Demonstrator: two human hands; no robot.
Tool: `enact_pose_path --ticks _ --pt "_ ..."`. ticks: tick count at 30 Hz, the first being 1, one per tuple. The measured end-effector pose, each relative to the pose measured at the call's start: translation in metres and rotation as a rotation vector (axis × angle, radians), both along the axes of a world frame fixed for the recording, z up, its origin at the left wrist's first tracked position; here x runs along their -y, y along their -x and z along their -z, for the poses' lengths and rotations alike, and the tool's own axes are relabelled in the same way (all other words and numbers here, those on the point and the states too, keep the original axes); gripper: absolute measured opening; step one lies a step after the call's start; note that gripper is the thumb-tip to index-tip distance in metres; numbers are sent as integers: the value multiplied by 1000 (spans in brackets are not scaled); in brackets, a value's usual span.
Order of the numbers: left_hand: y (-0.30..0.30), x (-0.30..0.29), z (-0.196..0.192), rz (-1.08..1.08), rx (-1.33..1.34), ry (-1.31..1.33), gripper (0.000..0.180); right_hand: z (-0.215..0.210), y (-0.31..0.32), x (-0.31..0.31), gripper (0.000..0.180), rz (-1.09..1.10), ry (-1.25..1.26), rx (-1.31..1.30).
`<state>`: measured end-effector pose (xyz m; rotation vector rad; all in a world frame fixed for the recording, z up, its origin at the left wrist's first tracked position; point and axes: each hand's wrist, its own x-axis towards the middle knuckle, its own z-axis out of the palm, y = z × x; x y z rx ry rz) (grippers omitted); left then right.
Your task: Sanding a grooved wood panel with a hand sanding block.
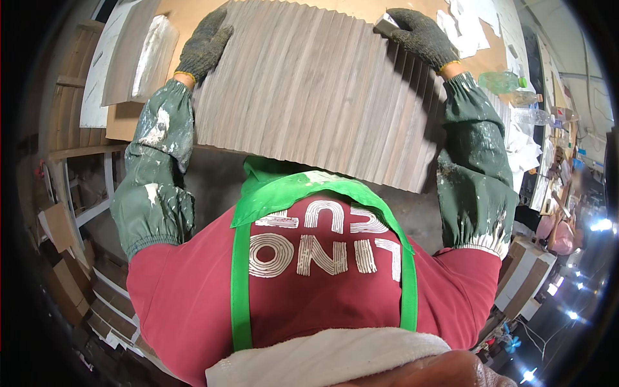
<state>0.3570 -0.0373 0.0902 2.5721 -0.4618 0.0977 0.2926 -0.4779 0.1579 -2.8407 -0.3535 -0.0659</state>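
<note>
A broad row of grey-brown wood-grain strips (pixel 309 84) lies side by side in front of me, with zigzag ends along the near and far edges. My left hand (pixel 205 46), in a dark knit glove, rests along the left side of the row, fingers stretched out and thumb at the top surface. At the far right corner, my right hand (pixel 422 39), gloved the same way, is closed round a small pale block (pixel 387 24) beside the strips. The block's exact kind cannot be made out, and its far part is partly covered by the fingers.
More wood-grain pieces (pixel 126 58) and a wrapped bundle (pixel 153 55) lie at the left on the brown tabletop (pixel 187 16). At the right are torn white paper (pixel 465 29) and several plastic bottles (pixel 500 82). A carton (pixel 525 277) stands low at the right.
</note>
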Motion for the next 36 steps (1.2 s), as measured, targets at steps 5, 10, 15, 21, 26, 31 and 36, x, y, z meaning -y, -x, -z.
enact_pose_path --ticks 5,10,15,21,26,31,36 --pt "1 6 7 5 3 42 55 -15 48 -37 54 62 -49 -233" --pt "15 14 6 -24 12 51 57 -27 133 -42 44 -152 -113 -308" --pt "14 35 8 38 61 127 62 -13 64 6 52 256 -149 85" --pt "4 41 10 73 -22 247 62 -14 91 -4 49 256 -31 22" --pt "10 41 -2 61 126 207 59 -28 215 -32 36 -85 -85 -113" --pt "17 47 -3 57 109 243 57 -51 164 -24 43 117 -233 -53" --pt "14 62 -12 77 69 257 55 -23 51 20 58 174 -164 105"
